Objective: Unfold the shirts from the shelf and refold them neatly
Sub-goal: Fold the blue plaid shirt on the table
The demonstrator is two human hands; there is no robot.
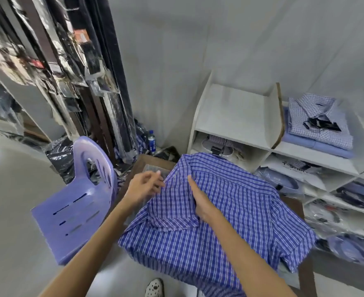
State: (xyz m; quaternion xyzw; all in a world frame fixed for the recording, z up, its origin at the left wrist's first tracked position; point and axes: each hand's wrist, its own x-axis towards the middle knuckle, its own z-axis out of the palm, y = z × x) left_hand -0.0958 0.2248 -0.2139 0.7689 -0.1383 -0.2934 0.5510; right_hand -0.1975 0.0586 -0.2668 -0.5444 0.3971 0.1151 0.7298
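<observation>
Blue plaid shirt [209,211] spread over brown surface [294,203] — mostly hidden, right hand [200,200] flat on folded sleeve, loose grip, left hand [143,186] blurred at collar edge — fingers relaxed, holding nothing, white shelf [236,116] behind.

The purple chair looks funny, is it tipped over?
Yes. The purple chair lies tilted, not standing on its legs, left of the table where both hands work the blue checked shirt. Its seat faces the camera. Nothing else looks spilled or broken.

My shirt [215,213] was blue with white checks, the chair [78,202] beside me lilac, the shelf [236,116] white, its top folded shirt [320,121] pale blue-checked, my shoe [154,287] white, dark-spotted.
</observation>
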